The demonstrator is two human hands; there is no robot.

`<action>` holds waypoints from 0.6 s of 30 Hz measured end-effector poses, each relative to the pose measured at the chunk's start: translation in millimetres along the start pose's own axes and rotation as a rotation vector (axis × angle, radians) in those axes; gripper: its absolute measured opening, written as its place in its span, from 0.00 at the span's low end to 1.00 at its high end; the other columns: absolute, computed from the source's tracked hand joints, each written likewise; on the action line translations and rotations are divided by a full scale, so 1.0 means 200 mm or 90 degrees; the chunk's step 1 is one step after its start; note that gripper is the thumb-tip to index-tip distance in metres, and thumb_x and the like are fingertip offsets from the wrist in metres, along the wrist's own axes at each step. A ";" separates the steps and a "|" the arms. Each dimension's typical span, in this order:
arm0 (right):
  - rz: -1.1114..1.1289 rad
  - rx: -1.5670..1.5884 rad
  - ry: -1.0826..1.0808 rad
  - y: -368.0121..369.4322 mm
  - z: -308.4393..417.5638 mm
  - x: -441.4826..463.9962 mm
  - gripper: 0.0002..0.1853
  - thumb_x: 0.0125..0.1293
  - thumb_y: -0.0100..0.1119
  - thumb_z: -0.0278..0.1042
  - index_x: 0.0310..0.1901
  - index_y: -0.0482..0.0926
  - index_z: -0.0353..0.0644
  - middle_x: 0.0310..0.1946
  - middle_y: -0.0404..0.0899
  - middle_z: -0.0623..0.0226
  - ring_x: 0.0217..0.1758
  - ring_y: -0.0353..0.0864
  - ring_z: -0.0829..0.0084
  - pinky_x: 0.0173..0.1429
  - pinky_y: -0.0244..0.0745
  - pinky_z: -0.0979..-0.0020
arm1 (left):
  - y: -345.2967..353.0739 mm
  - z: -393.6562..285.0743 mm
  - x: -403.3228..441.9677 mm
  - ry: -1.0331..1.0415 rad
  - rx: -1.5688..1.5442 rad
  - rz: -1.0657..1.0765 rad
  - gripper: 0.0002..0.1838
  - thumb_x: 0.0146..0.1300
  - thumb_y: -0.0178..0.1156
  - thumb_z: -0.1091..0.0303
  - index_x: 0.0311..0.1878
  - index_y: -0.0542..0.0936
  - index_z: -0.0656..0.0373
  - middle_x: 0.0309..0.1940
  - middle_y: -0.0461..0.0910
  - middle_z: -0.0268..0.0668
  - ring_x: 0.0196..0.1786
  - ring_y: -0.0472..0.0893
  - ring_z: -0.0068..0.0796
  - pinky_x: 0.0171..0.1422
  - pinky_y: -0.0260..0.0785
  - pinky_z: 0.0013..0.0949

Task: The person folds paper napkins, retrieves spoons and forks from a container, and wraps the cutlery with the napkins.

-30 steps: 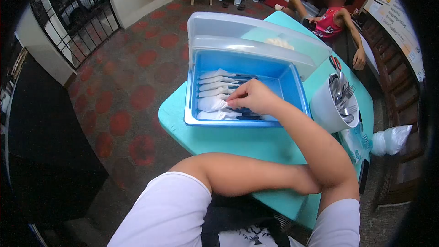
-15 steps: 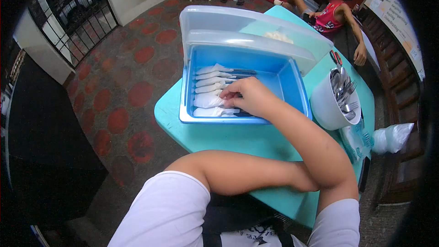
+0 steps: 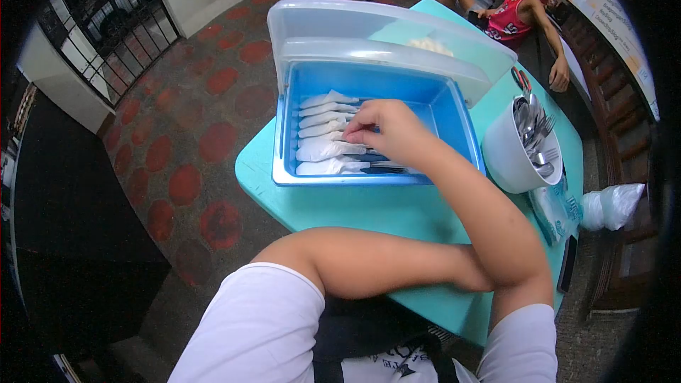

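My right hand (image 3: 386, 128) is inside a blue plastic box (image 3: 443, 120), its fingers pinched together over the row of napkin-wrapped cutlery (image 3: 323, 150). Whether a bundle is between the fingertips is hidden. Several bundles lie side by side, white paper to the left and metal handles to the right, partly under my hand. A clear lid (image 3: 319, 32) stands raised along the far side of the box. My left arm rests across the table's near side; my left hand (image 3: 474, 273) is tucked at the right elbow with its fingers hidden.
On the turquoise table (image 3: 319, 209), right of the box, stands a white bucket (image 3: 507, 156) of spoons and forks. Red-handled scissors (image 3: 521, 79), a plastic packet (image 3: 550, 209) and a dark phone-like object (image 3: 567, 264) are nearby. A person in red (image 3: 507, 25) sits beyond the table.
My right hand has lifted slightly and shifted away from me along the row, its fingertips closer together. The left arm has stayed in place. The view has tilted a little.
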State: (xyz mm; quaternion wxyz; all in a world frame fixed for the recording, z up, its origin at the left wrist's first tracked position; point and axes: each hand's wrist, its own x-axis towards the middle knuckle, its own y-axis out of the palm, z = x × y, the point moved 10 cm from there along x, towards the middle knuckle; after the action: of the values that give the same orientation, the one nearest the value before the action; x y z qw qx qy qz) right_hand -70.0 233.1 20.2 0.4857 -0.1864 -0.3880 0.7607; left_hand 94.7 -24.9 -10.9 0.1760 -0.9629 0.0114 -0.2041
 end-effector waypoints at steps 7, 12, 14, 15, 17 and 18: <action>0.136 -0.101 0.089 0.07 -0.07 -0.08 0.07 0.54 0.68 0.29 0.35 0.85 0.38 0.33 0.82 0.57 0.37 0.81 0.61 0.43 0.75 0.65 | 0.10 0.03 0.02 0.022 0.053 0.046 0.26 0.69 0.46 0.58 0.67 0.70 0.59 0.69 0.65 0.53 0.72 0.62 0.48 0.78 0.49 0.44; 0.034 -0.017 0.050 -0.08 0.01 -0.10 0.07 0.54 0.67 0.29 0.34 0.84 0.37 0.30 0.81 0.58 0.34 0.80 0.62 0.41 0.74 0.65 | 0.09 0.02 0.01 0.005 0.085 0.065 0.24 0.71 0.44 0.59 0.65 0.71 0.63 0.68 0.66 0.53 0.73 0.62 0.46 0.77 0.51 0.42; -0.024 -0.036 -0.019 -0.28 0.22 -0.20 0.07 0.55 0.67 0.30 0.31 0.83 0.36 0.29 0.81 0.58 0.33 0.79 0.63 0.41 0.74 0.66 | 0.22 0.03 0.01 0.165 0.321 0.112 0.18 0.61 0.51 0.66 0.50 0.79 0.64 0.52 0.76 0.53 0.57 0.75 0.49 0.62 0.66 0.47; -0.043 -0.077 -0.080 -0.41 0.38 -0.29 0.07 0.55 0.67 0.30 0.29 0.81 0.35 0.30 0.81 0.58 0.33 0.79 0.63 0.41 0.74 0.66 | 0.29 0.01 0.03 0.255 0.440 0.133 0.14 0.55 0.55 0.70 0.42 0.83 0.65 0.44 0.82 0.54 0.48 0.82 0.51 0.55 0.73 0.49; -0.141 -0.165 -0.121 -0.69 0.73 -0.58 0.06 0.52 0.68 0.32 0.32 0.87 0.43 0.29 0.82 0.60 0.33 0.82 0.65 0.41 0.75 0.67 | 0.20 -0.07 0.05 0.177 0.450 0.181 0.11 0.52 0.57 0.70 0.35 0.83 0.64 0.37 0.82 0.51 0.41 0.83 0.50 0.47 0.75 0.49; -0.386 -0.467 -0.057 -0.80 0.85 -0.84 0.04 0.53 0.65 0.31 0.26 0.83 0.41 0.27 0.80 0.61 0.30 0.80 0.65 0.38 0.73 0.68 | 0.15 -0.10 0.03 0.140 0.454 0.206 0.09 0.51 0.58 0.70 0.32 0.83 0.64 0.33 0.83 0.50 0.38 0.83 0.49 0.44 0.76 0.49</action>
State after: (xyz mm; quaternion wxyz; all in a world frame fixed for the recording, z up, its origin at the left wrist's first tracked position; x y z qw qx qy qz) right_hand -11.4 51.4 235.1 0.5708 -0.1907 -0.6883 0.4050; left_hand 94.1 -60.6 -2.8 0.5265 -0.7998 0.1099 -0.2667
